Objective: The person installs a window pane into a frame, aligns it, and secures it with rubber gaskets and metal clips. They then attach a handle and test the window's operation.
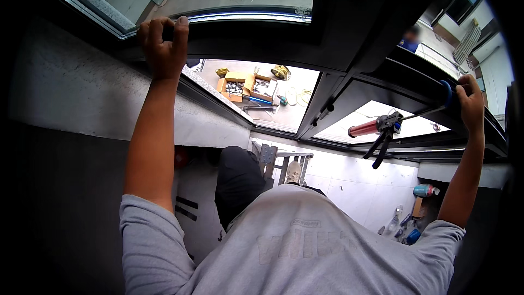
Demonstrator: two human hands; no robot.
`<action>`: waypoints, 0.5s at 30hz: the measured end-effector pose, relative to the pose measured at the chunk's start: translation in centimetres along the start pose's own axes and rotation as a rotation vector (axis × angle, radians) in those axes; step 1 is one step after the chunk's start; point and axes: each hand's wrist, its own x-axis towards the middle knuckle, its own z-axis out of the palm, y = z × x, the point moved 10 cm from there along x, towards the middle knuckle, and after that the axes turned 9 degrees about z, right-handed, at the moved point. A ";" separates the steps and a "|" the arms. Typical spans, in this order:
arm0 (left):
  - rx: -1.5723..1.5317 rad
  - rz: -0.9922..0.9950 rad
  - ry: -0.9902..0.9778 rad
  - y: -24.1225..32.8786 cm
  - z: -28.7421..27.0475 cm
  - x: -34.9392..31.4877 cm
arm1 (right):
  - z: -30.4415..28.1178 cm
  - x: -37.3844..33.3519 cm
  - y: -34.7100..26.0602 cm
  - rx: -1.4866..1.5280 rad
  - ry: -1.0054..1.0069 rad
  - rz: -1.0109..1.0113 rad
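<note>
My left hand (162, 49) is raised at the dark window frame (240, 41). Its fingers are curled in by the lower edge of the glass, and what they grip, if anything, is hidden. Off to the right, my right hand (470, 95) is closed beside a blue ring (448, 94) and the dark frame. I cannot make out what lies in its fingers. A caulking gun (388, 125) with a red cartridge and black handles is between my hands, nearer the right. Its thin rod stretches toward my right hand, but the rod's far end is unclear.
Beneath me stands a metal ladder (278, 166) on pale tiles. Through the lower pane show open cardboard boxes (234, 90) and a drill (282, 100). Bottles and packets (401, 224) lie at the lower right. Outside at upper right is another person (409, 38).
</note>
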 end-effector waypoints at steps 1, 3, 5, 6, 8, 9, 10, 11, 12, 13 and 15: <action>-0.008 -0.003 0.002 0.0 0.0 0.0 | -0.3 0.3 -0.9 0.006 -0.015 -0.023; 0.008 0.007 0.010 0.3 -0.1 0.1 | -0.1 1.5 -1.4 -0.102 -0.142 -0.072; 0.008 0.018 0.020 0.6 0.0 0.2 | -0.2 1.9 -1.7 -0.176 -0.235 -0.088; 0.010 0.019 0.025 0.6 -0.1 0.1 | -0.1 2.0 -2.4 -0.160 -0.253 -0.037; 0.001 -0.009 0.033 0.6 -0.2 0.1 | 0.4 2.0 -3.6 -0.200 -0.327 0.033; 0.002 -0.016 0.031 0.6 -0.2 0.0 | 0.5 2.0 -3.7 -0.221 -0.363 0.069; 0.002 -0.024 0.028 0.6 -0.2 -0.1 | 0.2 1.9 -4.1 -0.250 -0.316 0.018; 0.004 -0.032 0.025 0.6 -0.1 -0.1 | 0.1 1.7 -4.3 -0.250 -0.308 0.005; 0.003 -0.038 0.027 0.6 -0.1 -0.2 | 0.0 1.4 -4.5 -0.251 -0.302 -0.007; 0.003 -0.044 0.029 0.6 -0.1 -0.2 | -0.1 1.2 -4.8 -0.251 -0.295 -0.020; 0.005 -0.044 0.032 0.8 -0.1 -0.2 | 0.0 1.0 -5.1 -0.255 -0.324 -0.064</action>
